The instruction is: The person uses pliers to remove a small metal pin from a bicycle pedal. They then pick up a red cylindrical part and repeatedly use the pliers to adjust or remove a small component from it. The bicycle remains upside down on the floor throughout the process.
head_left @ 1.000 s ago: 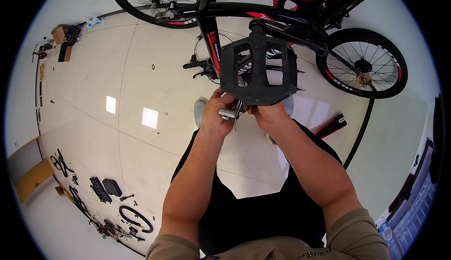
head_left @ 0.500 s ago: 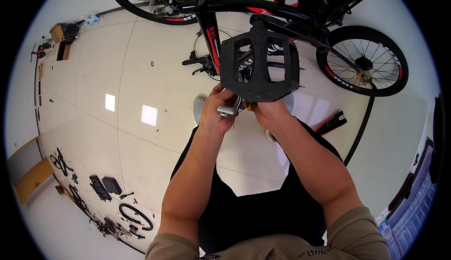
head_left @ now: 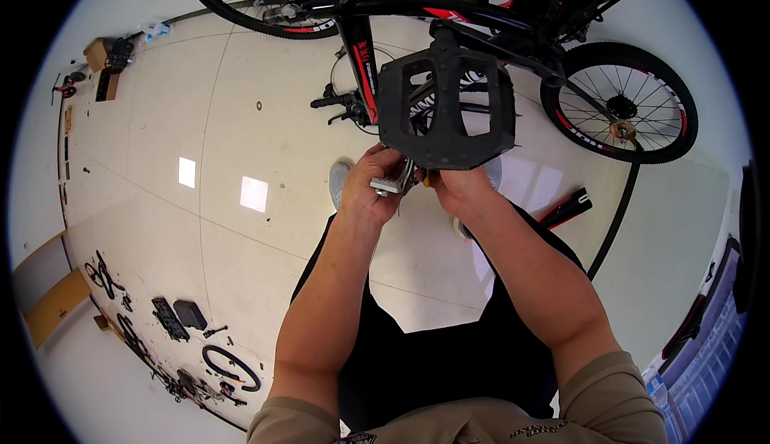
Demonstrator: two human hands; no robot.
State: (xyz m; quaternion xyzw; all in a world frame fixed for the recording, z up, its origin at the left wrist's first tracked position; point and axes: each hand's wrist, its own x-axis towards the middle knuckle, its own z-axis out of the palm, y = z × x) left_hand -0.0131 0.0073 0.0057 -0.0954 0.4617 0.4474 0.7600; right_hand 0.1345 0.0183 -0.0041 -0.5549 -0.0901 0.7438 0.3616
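Observation:
A black bicycle pedal (head_left: 446,151) hangs large over the spot where my hands meet and hides most of my fingertips. My left hand (head_left: 367,183) is closed, thumb and fingers pinching a silver metal part (head_left: 386,186) with a flat plate end and a bolt. Close beside it, my right hand (head_left: 461,190) has its fingers curled under the pedal's edge. A small yellow piece (head_left: 431,179) shows at those fingers; its kind cannot be made out. Behind the pedal is the black and red bicycle frame (head_left: 393,4), with a handlebar grip (head_left: 327,102) low near the floor.
A spoked wheel (head_left: 682,135) stands at the right, another wheel (head_left: 241,20) at the far left. A black and red frame-like piece (head_left: 566,208) lies by my right foot. Loose bicycle parts, a black case (head_left: 190,315) and a curved black tube (head_left: 233,368) lie at the lower left.
The silver part has tilted slightly in my left hand. Both hands stay in nearly the same place, and the pedal appears shifted only a little.

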